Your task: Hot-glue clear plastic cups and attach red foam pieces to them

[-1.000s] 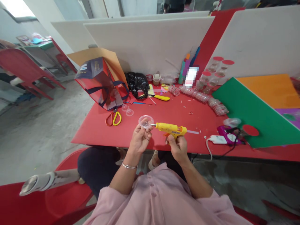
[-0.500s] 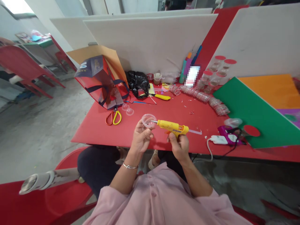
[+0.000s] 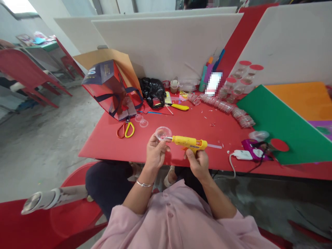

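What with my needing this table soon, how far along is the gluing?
Red-topped clear containers look finished. In hand: the left hand holds a clear rimmed piece, the right hand a yellow glue gun, nozzle close to it. Probably left: two loose clear domed pieces by the scissors.

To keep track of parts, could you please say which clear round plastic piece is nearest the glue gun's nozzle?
The piece held by the left hand; the pair by the scissors lie on the red table.

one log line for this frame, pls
left hand: holds clear plastic lid | right hand: grips yellow glue gun, nozzle at lid | nearby: scissors, black bag
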Action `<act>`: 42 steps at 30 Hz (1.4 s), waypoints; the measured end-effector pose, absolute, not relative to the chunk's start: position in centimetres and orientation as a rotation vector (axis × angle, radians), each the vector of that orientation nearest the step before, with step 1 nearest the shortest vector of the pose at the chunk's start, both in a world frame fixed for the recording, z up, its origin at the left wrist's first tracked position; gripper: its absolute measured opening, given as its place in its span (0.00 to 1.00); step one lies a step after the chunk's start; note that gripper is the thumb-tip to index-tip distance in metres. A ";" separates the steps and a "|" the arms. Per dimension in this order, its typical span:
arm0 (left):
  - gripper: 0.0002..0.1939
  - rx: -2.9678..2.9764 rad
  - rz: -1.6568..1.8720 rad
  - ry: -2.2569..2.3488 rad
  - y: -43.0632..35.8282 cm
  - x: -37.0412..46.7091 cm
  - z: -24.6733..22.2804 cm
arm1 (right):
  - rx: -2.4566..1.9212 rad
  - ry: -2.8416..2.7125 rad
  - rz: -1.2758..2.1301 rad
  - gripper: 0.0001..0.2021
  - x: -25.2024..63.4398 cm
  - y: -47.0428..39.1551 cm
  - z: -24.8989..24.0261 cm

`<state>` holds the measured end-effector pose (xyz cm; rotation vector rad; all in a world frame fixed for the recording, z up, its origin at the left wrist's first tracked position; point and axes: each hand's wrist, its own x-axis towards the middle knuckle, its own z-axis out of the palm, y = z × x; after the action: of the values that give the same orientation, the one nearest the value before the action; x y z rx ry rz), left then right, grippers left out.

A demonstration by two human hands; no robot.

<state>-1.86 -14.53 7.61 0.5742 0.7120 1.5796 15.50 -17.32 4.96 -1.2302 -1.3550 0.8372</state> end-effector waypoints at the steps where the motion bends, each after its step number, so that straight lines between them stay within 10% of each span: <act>1: 0.25 0.572 1.581 0.710 -14.5 -1.8 7.6 | -1.235 -1.370 0.832 0.19 15.5 -17.4 5.0; 42: 0.25 0.971 1.549 0.744 -15.0 -2.0 4.9 | -1.002 -0.839 1.295 0.19 13.3 -14.7 9.4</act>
<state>-1.98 -15.01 4.86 0.9712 0.7441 1.5494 13.32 -14.66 9.43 -1.0019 -0.8391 1.2954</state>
